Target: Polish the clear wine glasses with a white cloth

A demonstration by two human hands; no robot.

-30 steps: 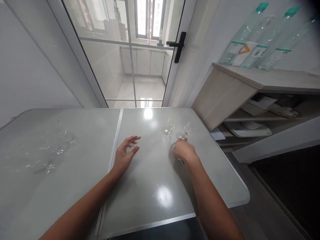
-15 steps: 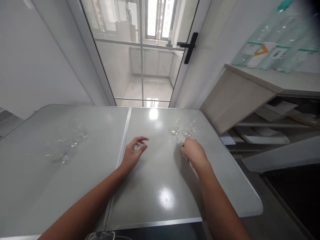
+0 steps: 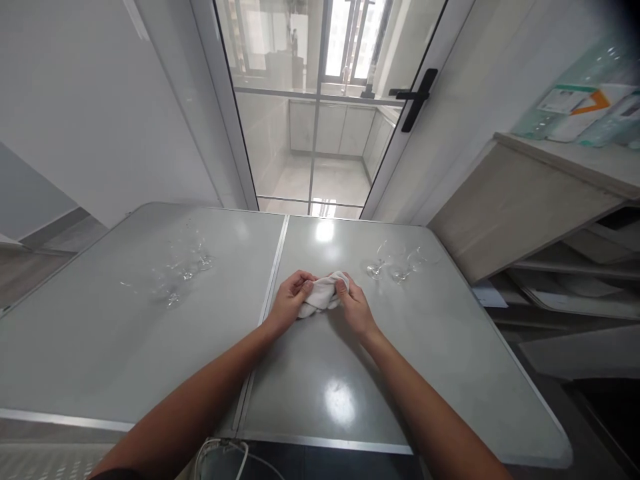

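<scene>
Divided as it is by a metal strip [image 3: 280,247] running from near edge to far edge, the pale grey table [image 3: 435,380] presents 2 sections. A glazed door [image 3: 314,140] with 1 black handle [image 3: 419,100] stands beyond the far edge. Beside the far right corner is a wooden shelf unit [image 3: 525,200], carrying clear plastic bottles [image 3: 575,113] on its top; from where I stand, their full number cannot be established.

Clear stemmed glasses, left group [image 3: 173,299]: at least 3, clustered on the left section toward the far left corner, overlapping in view. Clear stemmed glasses, right group [image 3: 375,270]: 2 observed, side by side near the far right corner; contact between them cannot be determined.

Left hand [image 3: 289,301]: grasping, thumb pressed on the cloth's left end. Right hand [image 3: 356,305]: grasping the opposite end, thumb uppermost.

White cloth [image 3: 321,297]: 1 item, bunched and creased, stretched between the hands just right of the strip, well inside the near edge. Whether it touches the tabletop cannot be told.
</scene>
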